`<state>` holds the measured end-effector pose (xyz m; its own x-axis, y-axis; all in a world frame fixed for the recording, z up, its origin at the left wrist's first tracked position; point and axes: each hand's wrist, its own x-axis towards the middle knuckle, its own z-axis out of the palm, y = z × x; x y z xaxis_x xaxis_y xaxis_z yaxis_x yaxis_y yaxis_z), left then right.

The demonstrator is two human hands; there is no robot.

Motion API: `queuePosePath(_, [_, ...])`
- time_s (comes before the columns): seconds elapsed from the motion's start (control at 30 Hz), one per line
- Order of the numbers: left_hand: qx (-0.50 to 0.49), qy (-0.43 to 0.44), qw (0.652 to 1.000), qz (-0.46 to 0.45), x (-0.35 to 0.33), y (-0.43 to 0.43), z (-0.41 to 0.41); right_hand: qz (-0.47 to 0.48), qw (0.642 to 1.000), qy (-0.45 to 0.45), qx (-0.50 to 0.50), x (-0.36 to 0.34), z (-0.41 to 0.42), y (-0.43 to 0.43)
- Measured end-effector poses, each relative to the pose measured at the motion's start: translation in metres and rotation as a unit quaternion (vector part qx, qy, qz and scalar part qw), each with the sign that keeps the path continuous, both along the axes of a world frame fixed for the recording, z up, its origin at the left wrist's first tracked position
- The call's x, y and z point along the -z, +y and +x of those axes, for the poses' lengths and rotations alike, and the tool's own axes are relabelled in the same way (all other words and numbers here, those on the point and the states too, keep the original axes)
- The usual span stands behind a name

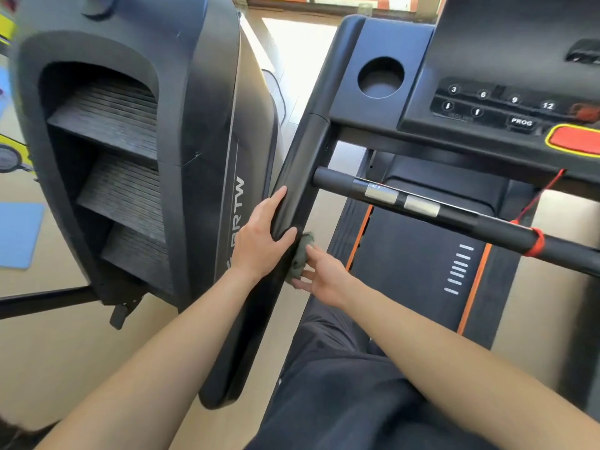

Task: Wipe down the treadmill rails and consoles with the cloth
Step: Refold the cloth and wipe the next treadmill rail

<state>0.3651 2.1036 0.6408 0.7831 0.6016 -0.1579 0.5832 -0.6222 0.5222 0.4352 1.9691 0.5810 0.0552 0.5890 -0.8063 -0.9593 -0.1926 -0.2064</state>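
A gym: treadmill console (pixel 506 102) beside a stair-climber (pixel 130 164)

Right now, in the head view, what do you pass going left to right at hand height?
Blue mat → stair machine steps → left hand → cloth → right hand → treadmill belt → red cord.
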Motion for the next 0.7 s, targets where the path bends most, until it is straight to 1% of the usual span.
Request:
queuePosePath(0.17, [0.0, 0.0, 1.0, 0.005, 0.0, 0.0, -0.001, 0.02, 0.994, -0.1, 0.042, -0.002, 0.037, 0.017])
queuePosePath(0.27, [-0.009, 0.004, 1.0, 0.014, -0.001, -0.001, -0.001, 0.039, 0.983, -0.173, 0.044, -0.013, 0.047, 0.013])
queuePosePath(0.33, [-0.011, 0.0, 1.0, 0.014, -0.002, -0.002, -0.001, 0.049, 0.973, -0.221, 0.052, -0.026, 0.053, 0.004])
queuePosePath(0.4, [-0.011, -0.003, 1.0, 0.009, -0.003, -0.003, 0.0, 0.053, 0.948, -0.307, 0.07, -0.044, 0.062, -0.009])
queuePosePath(0.43, [-0.012, -0.002, 1.0, 0.008, -0.003, -0.003, 0.001, 0.048, 0.925, -0.37, 0.074, -0.054, 0.068, -0.015])
queuePosePath(0.47, [-0.014, -0.001, 1.0, 0.008, -0.004, -0.003, 0.001, 0.045, 0.895, -0.438, 0.073, -0.065, 0.075, -0.021])
queuePosePath(0.53, [-0.017, -0.002, 1.0, 0.002, -0.004, -0.004, 0.0, 0.034, 0.813, -0.578, 0.058, -0.081, 0.089, -0.032])
queuePosePath(0.57, [-0.019, -0.004, 1.0, -0.001, -0.005, -0.005, 0.0, 0.021, 0.758, -0.65, 0.047, -0.085, 0.097, -0.033])
queuePosePath(0.63, [-0.018, -0.005, 1.0, -0.005, -0.006, -0.005, 0.0, -0.019, 0.631, -0.775, -0.004, -0.078, 0.111, -0.03])
queuePosePath(0.7, [-0.019, -0.006, 1.0, -0.004, -0.008, -0.007, 0.0, -0.049, 0.523, -0.846, -0.09, -0.058, 0.119, -0.025])
